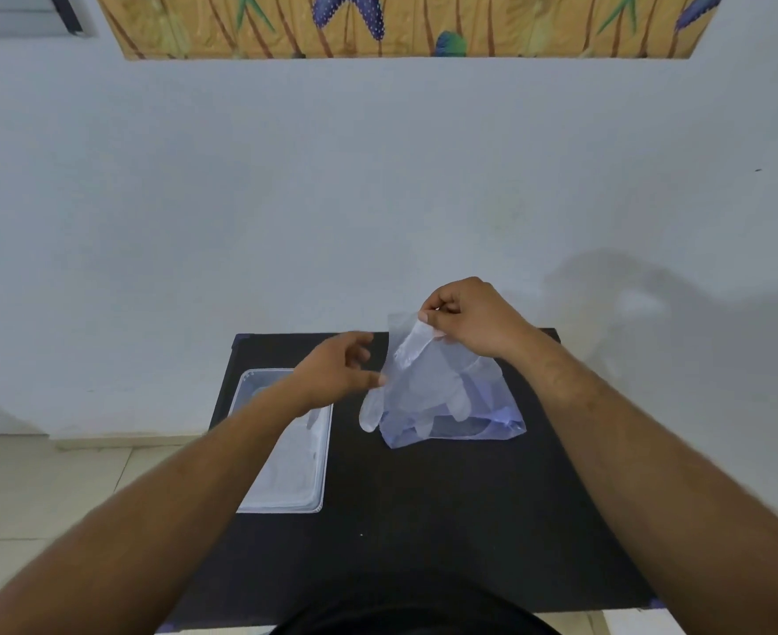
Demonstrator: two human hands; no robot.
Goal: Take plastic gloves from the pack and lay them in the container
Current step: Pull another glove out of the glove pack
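A clear plastic glove (pixel 416 382) hangs above the black table, fingers pointing down, its cuff pinched by my right hand (pixel 469 320). Behind and below it lies the bluish transparent pack (pixel 487 419), partly lifted with the glove. My left hand (pixel 341 371) hovers just left of the glove with fingers apart, its fingertips at the glove's left edge; it holds nothing. The clear rectangular container (pixel 320 456) sits on the table's left side under my left forearm, with flat plastic gloves inside it.
The small black table (pixel 423 520) stands against a pale wall (pixel 286 199). Tiled floor shows to the left of it. A patterned hanging is high on the wall.
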